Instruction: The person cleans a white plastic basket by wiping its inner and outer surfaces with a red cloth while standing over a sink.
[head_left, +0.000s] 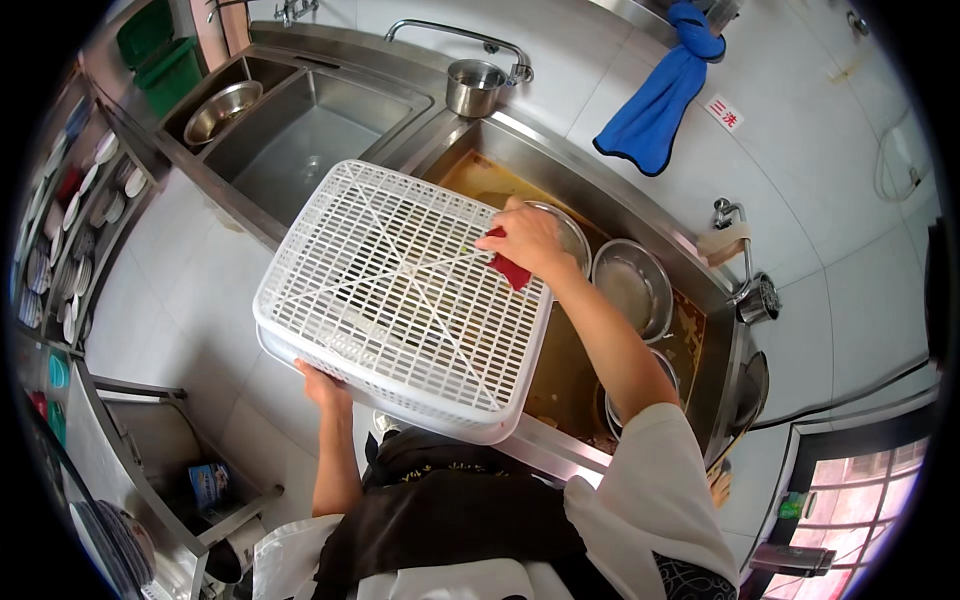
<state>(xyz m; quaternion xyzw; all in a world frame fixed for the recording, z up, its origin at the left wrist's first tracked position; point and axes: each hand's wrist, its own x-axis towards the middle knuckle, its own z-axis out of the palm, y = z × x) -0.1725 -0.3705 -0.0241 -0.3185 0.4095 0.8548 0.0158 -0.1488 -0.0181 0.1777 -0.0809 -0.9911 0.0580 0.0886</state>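
A white plastic basket with a slotted base lies bottom up over the front edge of the sinks. My left hand grips its near left rim from below. At the basket's right part, my right hand is closed on a dark red cloth, pressed against the slotted base. Beyond my right hand, metal bowls stand in a sink of brownish water. The basket partly covers that sink, and my right forearm hides some of the bowls.
A second steel sink holds cloudy water, with a metal bowl in the basin beside it. A steel pot sits on the back ledge under a faucet. A blue cloth hangs on the wall. Dish shelves stand at left.
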